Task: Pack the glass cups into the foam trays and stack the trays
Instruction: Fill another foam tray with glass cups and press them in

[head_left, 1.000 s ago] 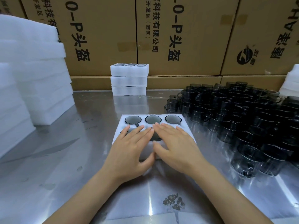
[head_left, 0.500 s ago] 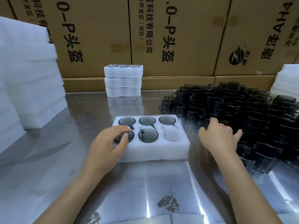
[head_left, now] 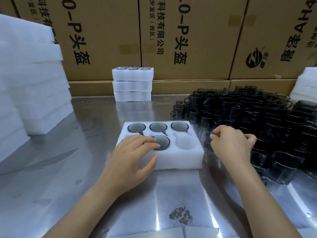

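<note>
Shiny steel bench (head_left: 89, 169) carries all. Big heap of dark smoked-glass handled cups (head_left: 257, 121) crowds right side, touching each other; I judge careless pull could topple neighbours. White six-pocket foam tray (head_left: 171, 162) centre: four cups seen seated, front-right pocket (head_left: 186, 143) empty, front-left hidden. My left hand (head_left: 132, 157) rests flat, fingers relaxed, on tray. My right hand (head_left: 231, 145) curled at heap edge; cannot tell if gripping.

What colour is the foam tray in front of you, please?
White; the foam tray shows best in the head view.
</note>
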Available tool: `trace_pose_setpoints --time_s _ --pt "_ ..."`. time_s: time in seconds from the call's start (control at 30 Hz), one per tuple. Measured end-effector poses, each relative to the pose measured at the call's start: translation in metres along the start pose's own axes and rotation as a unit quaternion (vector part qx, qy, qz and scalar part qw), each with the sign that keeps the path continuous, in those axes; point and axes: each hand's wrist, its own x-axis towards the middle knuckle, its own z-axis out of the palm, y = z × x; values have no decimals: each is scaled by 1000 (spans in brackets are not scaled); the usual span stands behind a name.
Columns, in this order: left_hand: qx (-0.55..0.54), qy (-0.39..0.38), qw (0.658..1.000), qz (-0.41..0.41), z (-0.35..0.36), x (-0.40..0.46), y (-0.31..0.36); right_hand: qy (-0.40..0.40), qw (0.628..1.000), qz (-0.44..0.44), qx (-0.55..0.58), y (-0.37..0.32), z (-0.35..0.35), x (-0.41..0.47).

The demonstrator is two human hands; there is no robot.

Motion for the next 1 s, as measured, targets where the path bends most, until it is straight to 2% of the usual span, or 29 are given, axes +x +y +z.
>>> trace_pose_setpoints --time_s 0.1,0.2,0.33,0.47,0.63,0.8,1.0 --pt "1 -2 1000 0 -1 0 0 84 990 -29 109 -5 -3 0" --pt "7 1 1000 0 -1 0 1 128 961 -95 226 -11 -6 -2" --pt "9 1 1000 1 -1 0 1 75 925 -183 326 -21 -9 -11" --pt "5 -7 1000 -2 -2 0 2 -2 906 -208 367 -24 -7 -21" --pt "4 -10 1000 -6 -3 0 2 5 917 -208 339 -18 -5 -28" --pt "6 -15 1000 -9 -3 1 3 56 932 -243 264 -19 0 -29" --pt "7 -9 1000 -11 -2 1 3 60 940 -241 235 -20 10 -29"
